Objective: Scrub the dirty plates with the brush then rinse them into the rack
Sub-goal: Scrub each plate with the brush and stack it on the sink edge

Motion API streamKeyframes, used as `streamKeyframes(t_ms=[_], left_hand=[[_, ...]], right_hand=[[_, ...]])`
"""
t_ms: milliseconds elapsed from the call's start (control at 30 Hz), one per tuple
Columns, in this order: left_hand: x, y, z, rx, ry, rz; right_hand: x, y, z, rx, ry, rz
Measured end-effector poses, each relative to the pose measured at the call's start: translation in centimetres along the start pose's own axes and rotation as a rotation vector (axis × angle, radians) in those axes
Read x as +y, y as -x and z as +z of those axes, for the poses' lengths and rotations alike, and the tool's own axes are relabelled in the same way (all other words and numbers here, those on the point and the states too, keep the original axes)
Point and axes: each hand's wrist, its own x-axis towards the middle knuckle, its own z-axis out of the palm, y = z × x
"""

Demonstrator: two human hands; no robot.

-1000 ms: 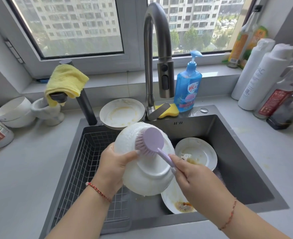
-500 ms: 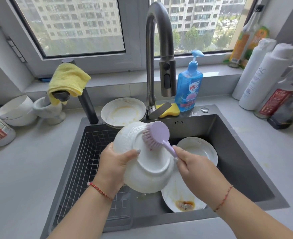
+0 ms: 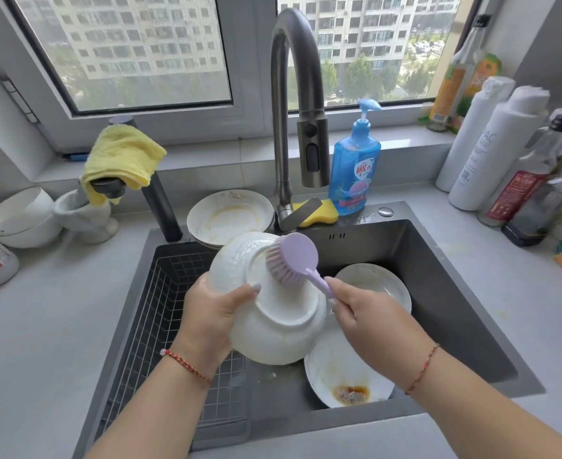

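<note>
My left hand grips a white plate by its left rim, underside facing me, tilted over the sink. My right hand holds the handle of a lilac dish brush, whose bristles press on the plate's upper back. Below in the basin lie a dirty plate with brown sauce and another soiled plate. A stack of dirty plates sits on the counter behind the sink. The wire rack fills the sink's left half.
The tall faucet arches over the sink, with a yellow sponge and blue soap bottle beside it. Bottles crowd the right counter. A yellow cloth, mortar and white bowls stand at the left.
The brush has slid up and to the right across the plate's back, toward its top edge. The plate stays in my left hand, raised slightly.
</note>
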Motion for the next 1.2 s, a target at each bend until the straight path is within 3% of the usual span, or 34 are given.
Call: streamKeyframes(t_ms=[100, 200, 467, 867, 1100, 1200], left_hand=[[0.1, -0.2, -0.6, 0.02, -0.012, 0.013], [0.3, -0.3, -1.4, 0.018, -0.02, 0.032], [-0.2, 0.1, -1.5, 0.01, 0.032, 0.002], [0.4, -1.8, -2.4, 0.105, 0.307, -0.019], [0.9, -2.0, -2.3, 0.065, 0.243, 0.001], [2.1, -2.4, -2.2, 0.097, 0.106, 0.106]], right_hand=[[-0.2, 1.8, 0.4, -0.056, 0.025, -0.08], [0.1, 3.5, 0.0, -0.14, 0.054, -0.036], [2.3, -0.9, 0.2, 0.039, 0.021, 0.062], [-2.1, 5.7, 2.1, -0.111, -0.088, -0.1], [0.4, 3.6, 0.2, 0.017, -0.068, 0.042], [1.9, 3.1, 0.2, 0.013, -0.103, 0.067]])
